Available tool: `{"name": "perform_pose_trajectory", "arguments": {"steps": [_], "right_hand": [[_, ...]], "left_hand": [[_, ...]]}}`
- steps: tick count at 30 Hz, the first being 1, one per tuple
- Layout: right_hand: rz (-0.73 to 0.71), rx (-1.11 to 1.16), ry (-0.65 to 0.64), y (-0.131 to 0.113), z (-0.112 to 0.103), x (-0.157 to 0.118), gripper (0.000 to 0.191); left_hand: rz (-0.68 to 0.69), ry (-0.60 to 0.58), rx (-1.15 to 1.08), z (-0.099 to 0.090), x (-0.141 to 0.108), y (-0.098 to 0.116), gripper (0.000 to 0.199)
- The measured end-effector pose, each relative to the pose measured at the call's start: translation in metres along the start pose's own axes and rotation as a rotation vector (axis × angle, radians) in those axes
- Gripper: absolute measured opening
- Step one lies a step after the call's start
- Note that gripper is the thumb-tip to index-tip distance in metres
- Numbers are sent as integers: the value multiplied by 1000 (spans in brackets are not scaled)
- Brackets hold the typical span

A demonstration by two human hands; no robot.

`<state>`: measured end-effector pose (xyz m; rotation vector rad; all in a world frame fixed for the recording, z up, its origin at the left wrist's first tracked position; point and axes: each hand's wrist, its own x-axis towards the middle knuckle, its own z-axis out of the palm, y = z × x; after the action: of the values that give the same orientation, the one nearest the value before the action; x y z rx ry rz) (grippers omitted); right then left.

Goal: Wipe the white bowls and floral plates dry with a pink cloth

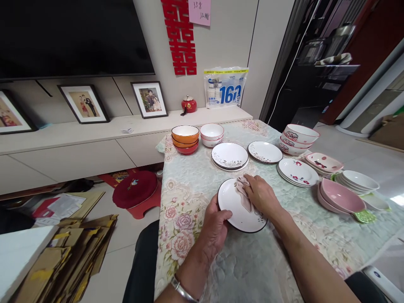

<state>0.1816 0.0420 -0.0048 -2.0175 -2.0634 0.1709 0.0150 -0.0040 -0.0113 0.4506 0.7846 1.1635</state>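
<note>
A white plate with a dark rim and a small floral pattern (233, 214) is tilted over the table in front of me. My left hand (216, 225) grips its left edge, thumb on top of the plate and fingers underneath. My right hand (259, 191) presses a crumpled beige cloth (243, 193) against the plate's upper right surface. Just beyond stands a stack of similar plates (229, 155), with another stack of dark-rimmed plates (265, 151) to its right.
Orange and red bowls (185, 136) and white bowls (211, 134) stand at the back left of the flowered tablecloth (181, 227). Along the right are tall bowls (298, 139), flowered plates (298, 171) and pink dishes (342, 195). A red stool (135, 189) and flattened cardboard (72, 256) lie left.
</note>
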Motion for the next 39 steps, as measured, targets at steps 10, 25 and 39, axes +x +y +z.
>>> {"name": "perform_pose_trajectory", "arguments": {"steps": [10, 25, 39], "right_hand": [[-227, 272, 215, -13, 11, -4, 38], [-58, 152, 160, 6, 3, 5, 24], [-255, 481, -23, -15, 5, -4, 32]], "left_hand": [[-100, -120, -37, 2, -4, -5, 73], [-131, -120, 5, 2, -4, -5, 73], [-99, -158, -18, -2, -3, -10, 69]]}}
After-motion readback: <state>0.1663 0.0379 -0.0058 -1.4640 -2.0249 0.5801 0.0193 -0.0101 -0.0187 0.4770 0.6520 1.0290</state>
